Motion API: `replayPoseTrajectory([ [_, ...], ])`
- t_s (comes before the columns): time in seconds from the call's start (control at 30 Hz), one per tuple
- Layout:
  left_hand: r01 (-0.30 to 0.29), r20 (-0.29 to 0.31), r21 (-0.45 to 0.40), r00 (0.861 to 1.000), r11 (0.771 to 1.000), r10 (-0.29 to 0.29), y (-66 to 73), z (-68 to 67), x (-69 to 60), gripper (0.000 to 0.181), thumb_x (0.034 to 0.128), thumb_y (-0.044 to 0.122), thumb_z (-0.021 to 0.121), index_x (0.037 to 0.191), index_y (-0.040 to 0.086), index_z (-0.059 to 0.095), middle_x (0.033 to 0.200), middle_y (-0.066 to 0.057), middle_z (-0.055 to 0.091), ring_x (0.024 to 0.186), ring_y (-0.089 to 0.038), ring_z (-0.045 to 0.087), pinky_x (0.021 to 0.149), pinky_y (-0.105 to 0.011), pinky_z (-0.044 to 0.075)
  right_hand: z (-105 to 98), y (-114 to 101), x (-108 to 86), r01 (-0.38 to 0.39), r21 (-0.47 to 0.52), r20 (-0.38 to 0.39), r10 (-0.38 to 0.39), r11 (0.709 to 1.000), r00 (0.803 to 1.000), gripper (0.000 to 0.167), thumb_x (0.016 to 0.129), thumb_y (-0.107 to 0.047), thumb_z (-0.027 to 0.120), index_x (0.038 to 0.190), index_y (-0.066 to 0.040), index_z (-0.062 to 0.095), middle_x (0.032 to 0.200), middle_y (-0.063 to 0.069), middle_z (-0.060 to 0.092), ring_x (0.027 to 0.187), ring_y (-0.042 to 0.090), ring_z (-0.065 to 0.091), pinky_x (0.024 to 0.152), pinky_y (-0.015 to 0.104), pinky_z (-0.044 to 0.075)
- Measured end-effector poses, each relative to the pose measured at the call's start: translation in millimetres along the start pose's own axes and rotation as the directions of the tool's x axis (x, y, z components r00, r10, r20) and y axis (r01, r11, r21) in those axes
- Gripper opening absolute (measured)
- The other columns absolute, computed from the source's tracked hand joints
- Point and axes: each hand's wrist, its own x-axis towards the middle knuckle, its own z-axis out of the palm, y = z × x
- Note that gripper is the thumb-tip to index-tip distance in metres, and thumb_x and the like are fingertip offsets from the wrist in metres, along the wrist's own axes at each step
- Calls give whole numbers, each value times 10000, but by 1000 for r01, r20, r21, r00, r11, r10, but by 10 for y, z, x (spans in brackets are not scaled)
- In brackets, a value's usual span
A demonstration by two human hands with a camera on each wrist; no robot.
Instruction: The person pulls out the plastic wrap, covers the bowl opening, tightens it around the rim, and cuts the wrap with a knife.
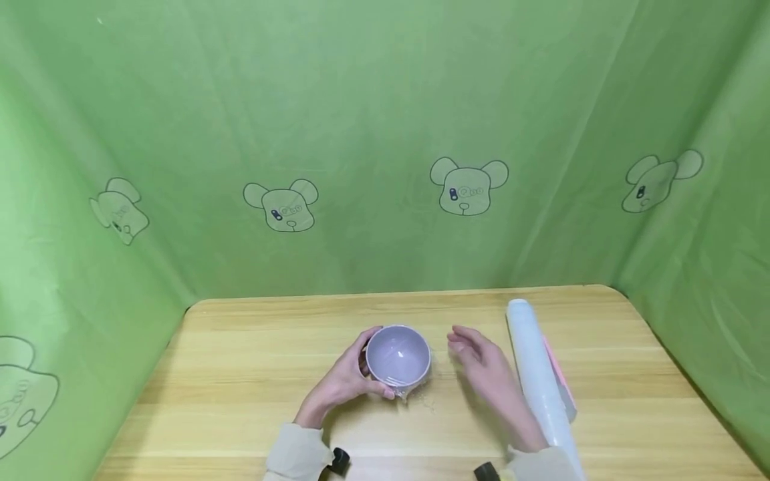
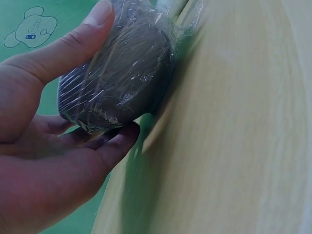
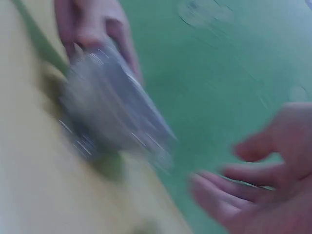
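A small grey-purple bowl [image 1: 398, 356] stands over the middle of the table with clear plastic wrap [image 2: 131, 63] stretched over it and gathered around its sides. My left hand [image 1: 347, 375] grips the bowl from the left, thumb at the near side and fingers around the far side. In the left wrist view, wrinkled film covers the bowl's outer wall, and a loose end sticks out beyond it. To the right of the bowl, my right hand [image 1: 486, 366] is apart from it, fingers loosely bent and holding nothing. The right wrist view is blurred.
A long roll of plastic wrap [image 1: 538, 374] lies along the right side of the wooden table [image 1: 240, 347], close beside the right forearm. A flat pink and grey item [image 1: 562, 384] is partly hidden beneath the roll. Green curtains [image 1: 373, 133] enclose the back and sides.
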Motion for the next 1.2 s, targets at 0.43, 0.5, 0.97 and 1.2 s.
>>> replayPoseTrajectory([
  [0.43, -3, -12, 43, 1000, 999, 3, -24, 29, 12, 1198, 626, -60, 928, 1598, 14, 232, 1552, -205, 406, 1379, -407, 442, 1168, -486, 391, 704, 156, 15, 12, 308, -98, 19, 951, 995, 685, 1124, -451, 238, 1619, 11, 134, 1651, 178, 294, 1546, 350, 167, 1262, 541, 96],
  [0.5, -9, -12, 45, 1000, 999, 10, -27, 27, 22, 1199, 629, -62, 925, 1601, 16, 227, 1553, -213, 401, 1379, -413, 440, 1169, -496, 389, 718, 178, 24, 21, 301, -106, 12, 953, 994, 689, 1123, -459, 232, 1620, 8, 138, 1652, 177, 291, 1547, 352, 166, 1261, 551, 87],
  [0.97, 15, 29, -40, 999, 999, -14, -155, -52, 94, 1188, 673, -92, 884, 1612, -6, 160, 1568, -243, 357, 1405, -428, 417, 1176, -410, 387, 698, 357, 170, -48, 335, -51, 69, 941, 996, 699, 1116, -495, 242, 1542, 43, 370, 1579, 262, 383, 1487, 420, 303, 1221, 566, 240],
  [1.2, 40, 120, -128, 992, 991, -24, -183, -154, 100, 1270, 704, -75, 871, 1631, 27, 9, 1663, -269, 141, 1500, -439, 256, 1212, -394, 307, 574, 356, 167, -106, 380, 5, 112, 919, 994, 746, 1112, -506, 255, 1555, 94, 275, 1621, 301, 253, 1496, 455, 248, 1198, 556, 282],
])
